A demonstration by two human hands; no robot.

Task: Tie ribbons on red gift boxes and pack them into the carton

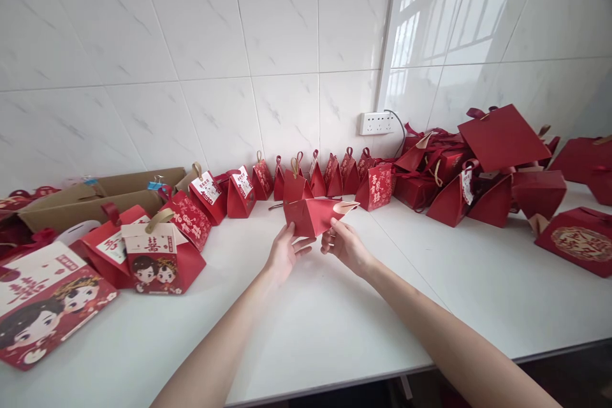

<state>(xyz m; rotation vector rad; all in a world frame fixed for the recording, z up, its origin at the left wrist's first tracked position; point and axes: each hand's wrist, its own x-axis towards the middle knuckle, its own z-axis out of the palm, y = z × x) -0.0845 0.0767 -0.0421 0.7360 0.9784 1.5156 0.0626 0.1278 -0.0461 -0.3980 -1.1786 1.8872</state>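
Note:
Both of my hands hold a small red paper gift box [313, 215] just above the white counter [335, 306], near its middle. My left hand [285, 254] grips the box's lower left side, fingers curled under it. My right hand [343, 245] pinches its lower right part, below a tan flap that sticks out to the right. The box is tilted and its top looks partly unfolded.
A row of folded red gift boxes [315, 178] with ribbon loops stands along the tiled wall. A heap of red boxes [482, 166] lies at the right. Cartoon-printed boxes [157, 255] and brown cartons [95, 197] sit at the left. A wall socket [377, 122] is behind.

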